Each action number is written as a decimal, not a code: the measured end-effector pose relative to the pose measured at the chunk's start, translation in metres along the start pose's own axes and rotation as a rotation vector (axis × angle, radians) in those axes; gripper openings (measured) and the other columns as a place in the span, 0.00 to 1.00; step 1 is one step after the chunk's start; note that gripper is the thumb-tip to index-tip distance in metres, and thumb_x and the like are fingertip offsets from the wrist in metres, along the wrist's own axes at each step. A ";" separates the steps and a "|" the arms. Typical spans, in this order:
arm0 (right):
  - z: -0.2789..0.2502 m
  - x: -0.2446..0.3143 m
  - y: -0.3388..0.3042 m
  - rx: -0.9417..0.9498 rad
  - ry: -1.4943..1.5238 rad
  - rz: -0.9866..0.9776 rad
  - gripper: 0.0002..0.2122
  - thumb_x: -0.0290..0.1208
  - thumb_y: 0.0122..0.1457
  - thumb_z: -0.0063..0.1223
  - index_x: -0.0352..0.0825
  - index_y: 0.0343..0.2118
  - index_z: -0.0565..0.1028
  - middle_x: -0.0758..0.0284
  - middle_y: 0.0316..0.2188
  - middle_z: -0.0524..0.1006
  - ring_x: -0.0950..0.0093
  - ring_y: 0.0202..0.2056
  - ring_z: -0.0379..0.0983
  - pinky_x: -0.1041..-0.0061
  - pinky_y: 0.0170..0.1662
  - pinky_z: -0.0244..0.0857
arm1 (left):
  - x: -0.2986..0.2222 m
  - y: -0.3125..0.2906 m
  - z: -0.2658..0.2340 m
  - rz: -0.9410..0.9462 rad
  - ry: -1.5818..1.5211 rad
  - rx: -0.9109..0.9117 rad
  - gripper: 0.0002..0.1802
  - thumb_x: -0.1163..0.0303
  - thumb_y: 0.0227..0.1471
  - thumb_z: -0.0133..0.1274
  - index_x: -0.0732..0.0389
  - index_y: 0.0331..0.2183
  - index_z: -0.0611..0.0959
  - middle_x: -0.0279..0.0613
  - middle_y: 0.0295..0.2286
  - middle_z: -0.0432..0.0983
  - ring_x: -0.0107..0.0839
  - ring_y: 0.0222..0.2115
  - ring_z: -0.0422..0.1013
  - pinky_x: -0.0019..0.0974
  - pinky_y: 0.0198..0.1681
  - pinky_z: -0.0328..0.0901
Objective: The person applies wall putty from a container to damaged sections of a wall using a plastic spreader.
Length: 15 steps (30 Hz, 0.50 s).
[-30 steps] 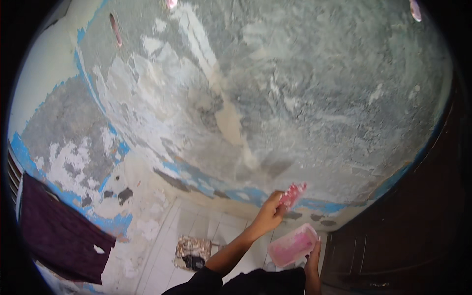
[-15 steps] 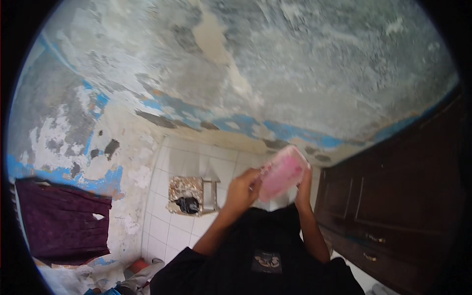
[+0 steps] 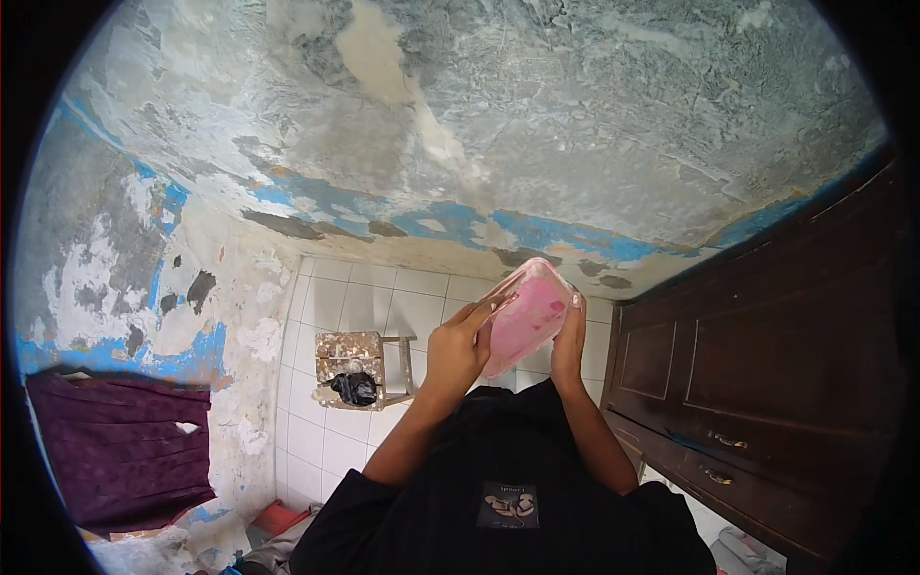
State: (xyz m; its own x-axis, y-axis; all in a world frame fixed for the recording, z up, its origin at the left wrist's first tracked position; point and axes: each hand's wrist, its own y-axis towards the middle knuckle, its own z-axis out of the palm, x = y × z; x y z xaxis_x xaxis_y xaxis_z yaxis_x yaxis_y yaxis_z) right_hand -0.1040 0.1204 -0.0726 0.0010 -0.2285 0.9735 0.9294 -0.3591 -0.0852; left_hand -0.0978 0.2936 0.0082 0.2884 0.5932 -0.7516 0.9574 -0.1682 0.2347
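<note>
Between my hands is a shallow pink plastic container [image 3: 530,321], roughly rectangular with rounded corners. It is held tilted, and whitish residue shows along its rim. My left hand [image 3: 460,350] is closed on its left side, fingers over the edge. Along the right side, my right hand [image 3: 569,347] grips it near the upper corner. What is inside, beyond darker pink patches, I cannot make out.
Ahead rises a patchy grey wall [image 3: 613,125] with peeling blue paint. A stained wooden stool [image 3: 347,347] bearing a black plastic bag [image 3: 355,388] stands on white floor tiles [image 3: 307,436]. Dark wooden cabinets [image 3: 767,355] line the right; a purple curtain [image 3: 125,450] hangs left.
The pink container and both hands have shifted slightly left and up in view, and the container has turned a little more upright. The view itself has also shifted somewhat.
</note>
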 end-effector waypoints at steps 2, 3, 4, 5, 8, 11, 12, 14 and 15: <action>0.001 -0.003 0.000 -0.001 -0.004 -0.003 0.22 0.41 0.73 0.29 0.29 0.59 0.64 0.60 0.51 0.70 0.71 0.54 0.65 0.71 0.60 0.56 | -0.003 0.005 0.006 0.002 0.037 -0.006 0.16 0.79 0.54 0.53 0.59 0.45 0.84 0.51 0.39 0.82 0.51 0.36 0.79 0.42 0.36 0.73; 0.001 -0.003 -0.002 -0.004 -0.007 -0.003 0.22 0.41 0.73 0.29 0.29 0.59 0.64 0.60 0.51 0.70 0.71 0.54 0.65 0.71 0.60 0.56 | -0.004 0.006 0.010 0.003 0.076 -0.015 0.16 0.78 0.53 0.53 0.58 0.45 0.84 0.50 0.39 0.82 0.51 0.35 0.79 0.43 0.35 0.73; 0.003 -0.001 -0.004 -0.006 -0.033 -0.007 0.22 0.41 0.73 0.30 0.29 0.59 0.65 0.60 0.51 0.70 0.71 0.53 0.66 0.71 0.59 0.57 | -0.001 0.008 0.015 0.005 0.074 -0.017 0.16 0.78 0.53 0.53 0.58 0.45 0.84 0.50 0.39 0.82 0.51 0.35 0.79 0.43 0.35 0.73; 0.004 0.001 -0.004 -0.008 -0.059 -0.011 0.22 0.41 0.73 0.30 0.29 0.59 0.65 0.60 0.50 0.71 0.71 0.52 0.66 0.71 0.58 0.57 | 0.006 0.009 0.021 0.036 0.068 -0.041 0.15 0.78 0.53 0.53 0.58 0.44 0.84 0.49 0.39 0.82 0.51 0.34 0.79 0.43 0.34 0.73; 0.002 0.000 0.000 -0.013 -0.100 -0.021 0.22 0.42 0.73 0.30 0.29 0.59 0.65 0.61 0.50 0.71 0.72 0.51 0.66 0.72 0.58 0.58 | 0.007 0.010 0.030 0.082 0.071 -0.052 0.15 0.78 0.52 0.53 0.58 0.43 0.84 0.49 0.39 0.82 0.52 0.32 0.78 0.44 0.32 0.73; -0.001 0.005 0.000 0.011 -0.037 -0.015 0.22 0.41 0.73 0.30 0.29 0.58 0.65 0.61 0.49 0.71 0.72 0.51 0.66 0.72 0.57 0.58 | 0.006 0.009 0.031 0.082 0.084 -0.012 0.14 0.79 0.52 0.53 0.59 0.42 0.84 0.49 0.38 0.82 0.52 0.31 0.78 0.45 0.32 0.73; -0.002 0.004 0.001 0.008 -0.039 -0.016 0.22 0.41 0.73 0.30 0.29 0.58 0.65 0.61 0.49 0.71 0.72 0.51 0.66 0.72 0.57 0.58 | 0.005 0.008 0.029 0.068 0.090 0.017 0.14 0.79 0.52 0.52 0.59 0.41 0.84 0.49 0.38 0.82 0.52 0.31 0.78 0.45 0.32 0.73; -0.006 0.003 0.004 -0.004 -0.033 -0.003 0.22 0.41 0.73 0.30 0.29 0.58 0.66 0.61 0.49 0.71 0.72 0.51 0.67 0.73 0.57 0.58 | -0.002 0.011 0.023 0.059 0.077 0.013 0.14 0.79 0.52 0.52 0.59 0.41 0.84 0.50 0.38 0.82 0.53 0.31 0.78 0.45 0.32 0.73; -0.007 0.003 0.004 -0.009 -0.035 -0.004 0.22 0.41 0.73 0.30 0.29 0.58 0.66 0.61 0.49 0.71 0.72 0.51 0.67 0.73 0.57 0.58 | -0.004 0.012 0.023 0.046 0.067 0.007 0.14 0.79 0.51 0.52 0.59 0.41 0.84 0.50 0.37 0.82 0.53 0.31 0.78 0.45 0.32 0.73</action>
State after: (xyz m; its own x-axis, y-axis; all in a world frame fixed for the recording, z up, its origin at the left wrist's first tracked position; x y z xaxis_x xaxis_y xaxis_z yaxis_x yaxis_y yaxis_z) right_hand -0.1024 0.1120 -0.0717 0.0102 -0.1952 0.9807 0.9261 -0.3680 -0.0829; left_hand -0.0868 0.2712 0.0003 0.3304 0.6362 -0.6972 0.9434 -0.2012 0.2635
